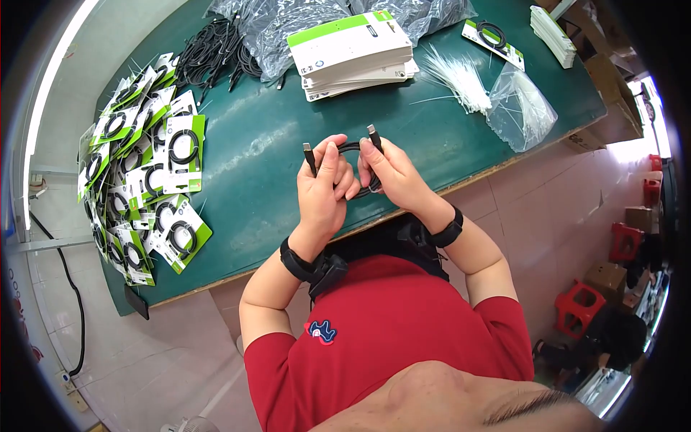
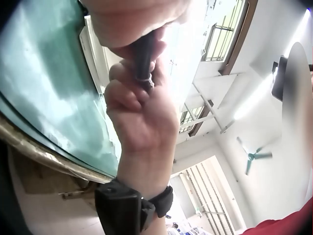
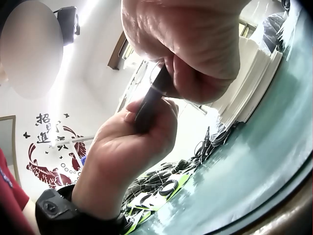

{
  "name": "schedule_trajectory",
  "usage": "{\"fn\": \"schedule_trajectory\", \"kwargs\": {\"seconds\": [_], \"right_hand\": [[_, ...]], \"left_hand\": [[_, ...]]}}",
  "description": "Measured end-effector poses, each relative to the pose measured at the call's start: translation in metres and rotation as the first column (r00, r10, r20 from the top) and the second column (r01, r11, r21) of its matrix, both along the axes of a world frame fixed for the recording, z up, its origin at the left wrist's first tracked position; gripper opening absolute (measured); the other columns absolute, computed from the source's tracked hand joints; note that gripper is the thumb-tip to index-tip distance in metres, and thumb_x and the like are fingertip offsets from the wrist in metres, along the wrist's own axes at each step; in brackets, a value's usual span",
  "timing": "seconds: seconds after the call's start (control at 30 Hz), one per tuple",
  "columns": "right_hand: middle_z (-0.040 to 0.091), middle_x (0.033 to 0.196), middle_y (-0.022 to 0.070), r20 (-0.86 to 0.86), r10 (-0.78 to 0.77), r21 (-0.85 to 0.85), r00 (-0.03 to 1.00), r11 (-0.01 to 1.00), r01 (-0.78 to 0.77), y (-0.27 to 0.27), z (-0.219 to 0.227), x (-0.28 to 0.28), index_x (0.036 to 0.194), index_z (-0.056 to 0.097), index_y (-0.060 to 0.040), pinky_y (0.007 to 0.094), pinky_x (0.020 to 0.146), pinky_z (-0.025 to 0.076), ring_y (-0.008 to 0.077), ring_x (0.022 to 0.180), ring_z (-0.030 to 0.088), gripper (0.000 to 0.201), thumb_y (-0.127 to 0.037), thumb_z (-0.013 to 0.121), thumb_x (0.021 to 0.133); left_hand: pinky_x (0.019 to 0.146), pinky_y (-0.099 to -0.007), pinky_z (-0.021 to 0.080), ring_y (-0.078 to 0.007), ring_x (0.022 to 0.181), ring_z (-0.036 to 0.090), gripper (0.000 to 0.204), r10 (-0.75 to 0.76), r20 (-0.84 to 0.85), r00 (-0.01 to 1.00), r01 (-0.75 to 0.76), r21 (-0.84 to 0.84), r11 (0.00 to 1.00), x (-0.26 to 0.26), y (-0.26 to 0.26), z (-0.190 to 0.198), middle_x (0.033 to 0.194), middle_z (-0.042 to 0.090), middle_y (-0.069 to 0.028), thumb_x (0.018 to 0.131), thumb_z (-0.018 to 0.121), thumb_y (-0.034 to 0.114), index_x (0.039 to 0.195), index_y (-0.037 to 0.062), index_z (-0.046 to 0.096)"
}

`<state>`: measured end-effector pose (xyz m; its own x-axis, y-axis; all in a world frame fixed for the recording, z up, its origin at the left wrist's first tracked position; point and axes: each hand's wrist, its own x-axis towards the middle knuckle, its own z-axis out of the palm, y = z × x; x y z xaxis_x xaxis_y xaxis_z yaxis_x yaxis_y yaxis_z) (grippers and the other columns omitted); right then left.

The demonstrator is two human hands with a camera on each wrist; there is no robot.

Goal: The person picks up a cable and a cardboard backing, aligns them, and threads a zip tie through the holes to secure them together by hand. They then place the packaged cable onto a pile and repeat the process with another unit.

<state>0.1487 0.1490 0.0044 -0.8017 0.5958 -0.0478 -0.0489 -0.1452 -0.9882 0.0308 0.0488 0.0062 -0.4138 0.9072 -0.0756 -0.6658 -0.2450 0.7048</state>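
Note:
A black cable [image 1: 350, 147] with a plug at each end is wound into a small loop between my two hands, over the near edge of the green table. My left hand [image 1: 322, 193] grips the left side of the loop, and one plug [image 1: 309, 153] points up beside the thumb. On the other side my right hand [image 1: 396, 175] pinches the loop, with the second plug [image 1: 373, 134] sticking up past its fingertips. Both wrist views show the dark cable bundle [image 3: 150, 100] between the hands; fingers hide part of it.
Carded cables [image 1: 183, 147] lie heaped at the left of the table [image 1: 252, 180]. Loose black cables [image 1: 209, 50] and clear plastic bags [image 1: 277, 36] are at the back, beside a stack of cards [image 1: 353, 50]. White zip ties [image 1: 461, 79] and a plastic bag [image 1: 522, 108] lie right.

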Motion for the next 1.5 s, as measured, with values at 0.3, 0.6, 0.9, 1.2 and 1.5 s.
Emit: {"fn": "schedule_trajectory", "kwargs": {"seconds": [0.3, 0.6, 0.9, 1.2, 1.5], "right_hand": [[0.048, 0.063, -0.0009, -0.081, -0.023, -0.27, 0.996, 0.963, 0.0, 0.003, -0.016, -0.004, 0.074, 0.049, -0.0102, 0.0243, 0.05, 0.029, 0.0074, 0.055, 0.038, 0.056, -0.052, 0.038, 0.11], [0.051, 0.069, -0.0005, -0.142, 0.19, -0.563, 0.972, 0.792, -0.237, 0.021, -0.019, 0.004, 0.088, 0.059, -0.0077, 0.0226, 0.052, 0.031, 0.0081, 0.055, 0.038, 0.055, -0.054, 0.038, 0.109], [0.065, 0.097, 0.0037, -0.039, 0.125, 0.885, 0.991, 0.465, -0.024, 0.027, 0.036, 0.037, 0.107, 0.064, -0.0055, 0.0291, 0.056, 0.046, 0.016, 0.071, 0.06, 0.028, -0.022, 0.072, 0.086], [0.049, 0.077, 0.0078, 0.196, 0.515, 0.938, 0.834, 0.148, -0.312, 0.016, 0.04, 0.052, 0.083, 0.049, -0.0078, 0.0386, 0.065, 0.052, 0.0268, 0.076, 0.06, 0.015, -0.01, 0.063, 0.078], [0.067, 0.087, 0.0092, -0.171, 0.262, 0.926, 0.95, 0.372, 0.064, 0.037, 0.04, 0.065, 0.086, 0.057, -0.0039, 0.0351, 0.059, 0.051, 0.0242, 0.072, 0.064, 0.021, 0.0, 0.076, 0.077]], "left_hand": [[0.046, -0.0256, 0.033, -0.0055, 0.047, 0.032, 0.023, 0.095, 0.011, 0.995, -0.095, -0.014, 0.995, 0.013, -0.005, -0.011, 0.062, 0.035, 0.0056, 0.109, 0.052, 0.023, 0.114, 0.0024, 0.062], [0.045, -0.023, 0.03, -0.0045, 0.047, 0.03, 0.022, -0.002, 0.109, 0.994, 0.005, -0.034, 0.999, -0.005, -0.012, -0.003, 0.062, 0.034, 0.0063, 0.109, 0.052, 0.022, 0.11, 0.0027, 0.063], [0.044, -0.0208, 0.027, -0.0025, 0.049, 0.03, 0.017, -0.191, 0.293, 0.937, 0.262, -0.225, 0.938, -0.033, -0.015, 0.017, 0.064, 0.035, 0.0075, 0.108, 0.053, 0.017, 0.11, 0.0023, 0.062], [0.044, -0.0195, 0.026, -0.0012, 0.05, 0.028, 0.02, -0.605, 0.286, 0.743, 0.666, -0.402, 0.628, -0.038, 0.002, 0.034, 0.065, 0.035, 0.0086, 0.107, 0.056, 0.019, 0.112, 0.0014, 0.062], [0.068, -0.0303, 0.053, -0.0149, 0.075, 0.064, 0.032, -0.518, -0.234, 0.822, 0.407, -0.395, 0.824, -0.046, 0.059, 0.066, 0.092, 0.065, -0.0034, 0.105, 0.06, 0.024, 0.128, 0.0034, 0.062]]}}
